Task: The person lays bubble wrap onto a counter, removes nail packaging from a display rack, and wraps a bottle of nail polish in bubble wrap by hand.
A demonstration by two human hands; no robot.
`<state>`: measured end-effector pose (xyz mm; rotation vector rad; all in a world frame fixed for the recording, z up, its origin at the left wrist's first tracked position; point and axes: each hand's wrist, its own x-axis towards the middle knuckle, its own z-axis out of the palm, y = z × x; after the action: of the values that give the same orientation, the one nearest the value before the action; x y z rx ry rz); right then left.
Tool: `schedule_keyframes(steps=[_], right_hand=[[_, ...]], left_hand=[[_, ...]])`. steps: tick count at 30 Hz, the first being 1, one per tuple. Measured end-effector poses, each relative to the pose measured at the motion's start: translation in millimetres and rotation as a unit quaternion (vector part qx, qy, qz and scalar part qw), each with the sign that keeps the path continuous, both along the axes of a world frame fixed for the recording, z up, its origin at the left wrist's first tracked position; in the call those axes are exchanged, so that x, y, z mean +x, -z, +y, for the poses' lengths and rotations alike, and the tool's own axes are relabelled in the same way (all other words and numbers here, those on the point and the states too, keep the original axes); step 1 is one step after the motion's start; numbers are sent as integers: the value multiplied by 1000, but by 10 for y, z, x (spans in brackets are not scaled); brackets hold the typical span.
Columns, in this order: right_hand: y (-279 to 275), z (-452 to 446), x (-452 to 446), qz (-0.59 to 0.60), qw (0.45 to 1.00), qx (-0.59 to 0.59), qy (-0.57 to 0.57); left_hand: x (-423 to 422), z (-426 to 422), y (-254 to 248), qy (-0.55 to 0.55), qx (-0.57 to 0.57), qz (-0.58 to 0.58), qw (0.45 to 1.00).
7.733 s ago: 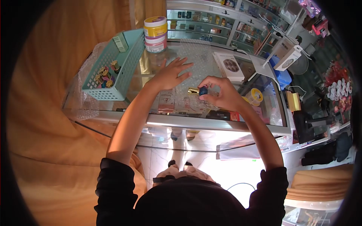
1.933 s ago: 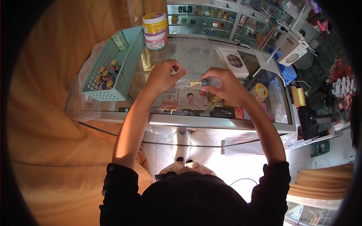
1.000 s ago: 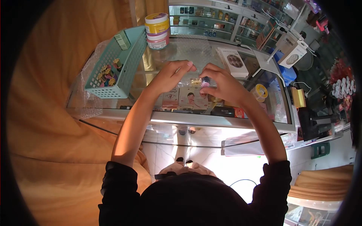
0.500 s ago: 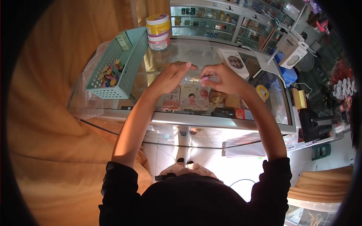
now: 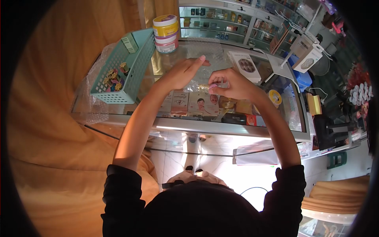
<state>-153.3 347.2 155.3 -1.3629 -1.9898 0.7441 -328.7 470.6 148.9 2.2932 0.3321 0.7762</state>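
Observation:
My right hand (image 5: 233,84) pinches the pink end of a small gold-topped bottle (image 5: 213,87) between thumb and fingers, above the glass counter. Its gold part points left, toward my other palm. Clear, shiny plastic (image 5: 192,86) shows beside the gold part; whether it is wrapped round it I cannot tell. My left hand (image 5: 184,74) hovers just left of the bottle with fingers stretched and the thumb up, holding nothing visible. Similar small gold-topped bottles (image 5: 113,79) stand in a mint-green perforated basket (image 5: 136,85) at the left.
The glass display counter (image 5: 189,125) holds cosmetic boxes (image 5: 199,103) under its top. Stacked tubs (image 5: 166,29) stand behind the basket. A white boxed set (image 5: 245,65) and a tape roll (image 5: 274,97) are to the right. Bubble wrap (image 5: 96,106) lies by the orange curtain (image 5: 51,130).
My left hand has shifted slightly up and away, its thumb rising. My right hand keeps its pinch on the small bottle, which has moved slightly down.

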Motion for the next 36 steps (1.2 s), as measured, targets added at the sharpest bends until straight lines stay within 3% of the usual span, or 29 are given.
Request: schedule_keyframes(steps=[2,11,13,17,19,22,29,36], right_hand=[[-10,1,4,-15,1000,-11,-1],[-14,41,52,-46,996,71,-2],[-30,78,85,24,1000,-3,2],[-60,108,104,24,999,-27,9],[-56,118,112,-48,998,33,23],[-12,152,133,-59,994,87,9],[31,142,111,7,999,22,39],[86,-1,71,-78,982,162,51]], left_hand=[[75,110,29,-45,-35,212,976],[88,229,115,-19,-58,182,981],[89,236,119,-17,-64,188,980],[102,332,183,10,-74,186,980],[98,319,187,8,-76,180,981],[79,311,178,10,-76,174,982],[78,292,176,9,-67,177,982],[90,344,221,24,-60,167,984]])
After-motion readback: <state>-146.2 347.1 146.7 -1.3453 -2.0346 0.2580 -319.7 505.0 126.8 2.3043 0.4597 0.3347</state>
